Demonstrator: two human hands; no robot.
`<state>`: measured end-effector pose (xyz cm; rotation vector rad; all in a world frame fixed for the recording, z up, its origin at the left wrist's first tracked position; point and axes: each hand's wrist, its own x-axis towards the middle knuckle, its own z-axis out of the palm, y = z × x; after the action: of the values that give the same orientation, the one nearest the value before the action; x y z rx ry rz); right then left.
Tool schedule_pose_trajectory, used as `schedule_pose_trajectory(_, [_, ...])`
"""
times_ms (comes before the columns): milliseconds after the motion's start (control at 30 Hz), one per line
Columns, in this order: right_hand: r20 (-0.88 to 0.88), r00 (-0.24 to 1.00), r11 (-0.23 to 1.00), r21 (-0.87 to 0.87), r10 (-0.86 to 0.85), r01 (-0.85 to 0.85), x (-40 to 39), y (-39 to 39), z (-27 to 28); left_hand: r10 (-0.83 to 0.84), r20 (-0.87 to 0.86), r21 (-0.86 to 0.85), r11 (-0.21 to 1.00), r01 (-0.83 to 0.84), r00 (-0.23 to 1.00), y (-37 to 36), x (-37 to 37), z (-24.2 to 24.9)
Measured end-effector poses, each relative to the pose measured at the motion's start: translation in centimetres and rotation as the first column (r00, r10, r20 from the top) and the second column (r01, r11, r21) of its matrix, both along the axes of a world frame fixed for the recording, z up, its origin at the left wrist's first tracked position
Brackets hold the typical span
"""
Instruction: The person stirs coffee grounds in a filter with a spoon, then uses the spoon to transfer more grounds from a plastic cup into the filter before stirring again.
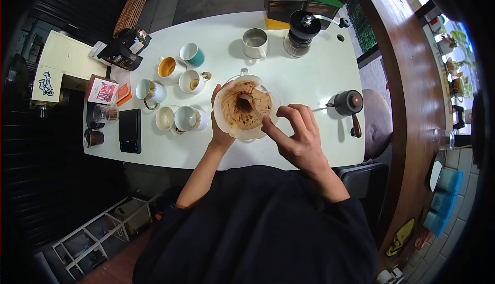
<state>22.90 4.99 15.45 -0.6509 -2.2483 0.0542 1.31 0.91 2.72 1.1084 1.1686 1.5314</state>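
Observation:
A coffee dripper lined with a white paper filter (220, 116) sits in front of me, its walls coated with wet brown coffee grounds (260, 103). My left hand (220, 135) is closed around the dripper's left side, its fingers mostly hidden behind the filter. A slim spoon (253, 106) dips into the dark hollow of the grounds. Its upper end meets the fingertips of my right hand (296, 134), which pinches it at the filter's right edge. Part of a clear vessel with a handle (244, 71) shows behind the dripper; the rest is covered.
Several cups, including a teal cup (192, 55) and a white mug (191, 119), stand to the left. Beyond them lies a black scale (130, 131). A metal pitcher (255, 44) and hand grinder (300, 34) are at the back; a dark kettle (346, 102) stands right.

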Motion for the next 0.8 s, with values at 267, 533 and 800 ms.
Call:
schedule_pose_trajectory(267, [0.080, 0.990, 0.985, -0.134, 0.119, -0.108, -0.3, -1.2, -0.2, 0.070, -0.123, 0.046, 0.997, -0.065, 0.990, 0.2, -0.3, 0.2])
schedule_pose_trajectory(533, [0.081, 0.989, 0.981, -0.162, 0.126, -0.111, 0.1, -1.6, 0.4, 0.055, -0.160, -0.028, 0.998, -0.060, 0.986, -0.1, -0.5, 0.0])
schedule_pose_trajectory(800, [0.001, 0.995, 0.967, -0.236, 0.099, -0.096, 0.3, -2.0, 0.6, 0.082, -0.249, -0.029, 0.995, -0.092, 0.965, -0.2, -0.6, -0.1])
